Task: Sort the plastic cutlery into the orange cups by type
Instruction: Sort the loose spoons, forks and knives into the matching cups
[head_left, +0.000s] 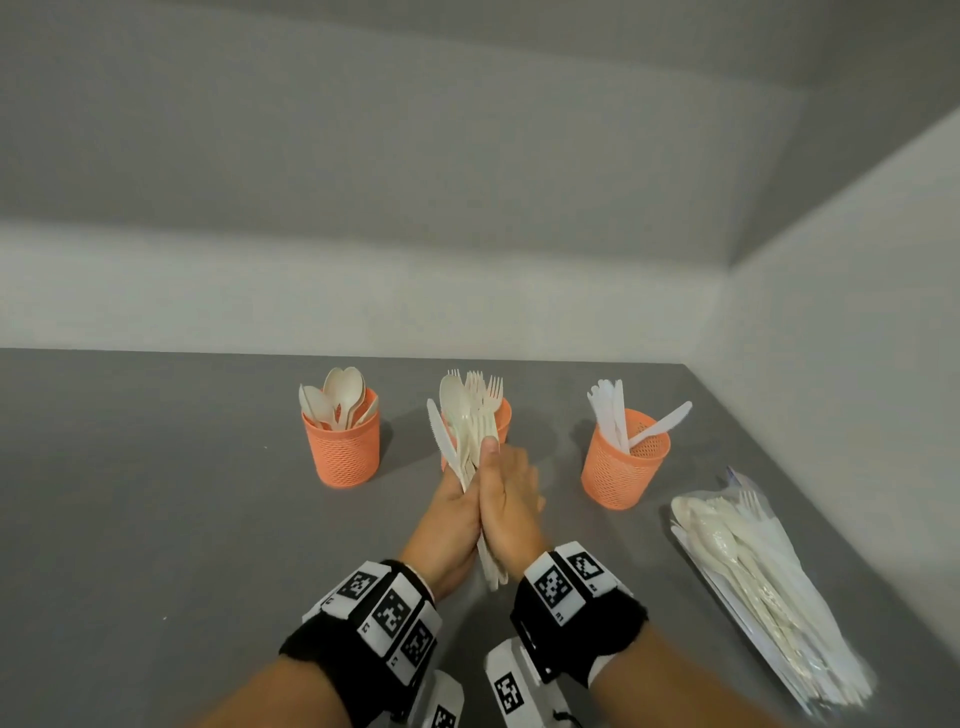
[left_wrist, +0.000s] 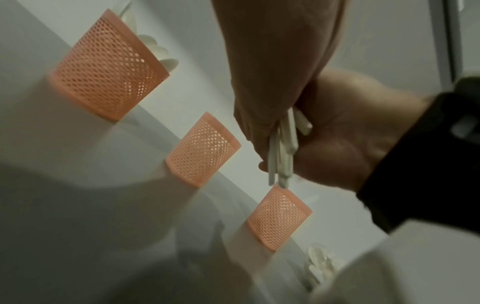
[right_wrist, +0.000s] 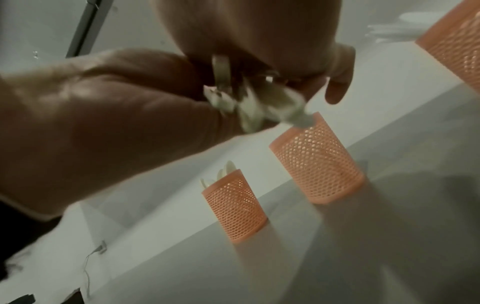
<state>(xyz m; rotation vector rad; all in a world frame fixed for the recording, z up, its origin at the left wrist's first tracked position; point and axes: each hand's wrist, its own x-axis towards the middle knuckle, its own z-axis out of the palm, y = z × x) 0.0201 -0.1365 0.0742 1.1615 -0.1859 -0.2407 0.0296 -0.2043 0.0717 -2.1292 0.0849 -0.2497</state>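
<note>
Standing on grey tabletop (head_left: 156, 493), grey walls (head_left: 415, 182) behind: orange cups (head_left: 343, 447).

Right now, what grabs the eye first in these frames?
Dead centre, both hands, the left hand and right hand, press together around a mixed bundle of cream plastic cutlery held upright. Behind them a row of three orange mesh cups crosses the grey table: spoons in the left cup, knives in the right cup. A clear bag of unsorted white cutlery lies at far right.
</note>
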